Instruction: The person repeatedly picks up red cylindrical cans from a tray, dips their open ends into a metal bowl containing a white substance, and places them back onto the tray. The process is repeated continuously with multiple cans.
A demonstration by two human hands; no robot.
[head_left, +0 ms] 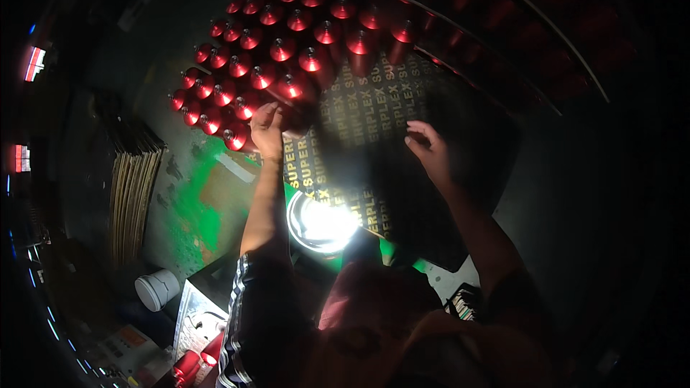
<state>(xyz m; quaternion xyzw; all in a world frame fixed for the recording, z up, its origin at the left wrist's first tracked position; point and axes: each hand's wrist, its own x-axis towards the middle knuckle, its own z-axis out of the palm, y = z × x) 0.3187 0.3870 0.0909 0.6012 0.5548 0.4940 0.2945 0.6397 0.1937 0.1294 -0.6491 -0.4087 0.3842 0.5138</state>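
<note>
At the near edge of a group of shiny red metal bottles with conical shoulders and narrow necks is my left hand. Its fingers are curled together against the closest bottles; whatever they hold, if anything, is hidden. Beside the fingertips, one red bottle has its lower body lost in shadow. Further right, my right hand hovers over a dark board with repeated yellow lettering. Its fingers are bent but apart, with nothing between them. The bottles stand upright in rows on the far left part of this board.
A bright round lamp glares close to my body. More red bottles stand behind curved sheet edges at the upper right. Stacked thin sheets and a white tub are at left. Red cylindrical pieces lie lower left.
</note>
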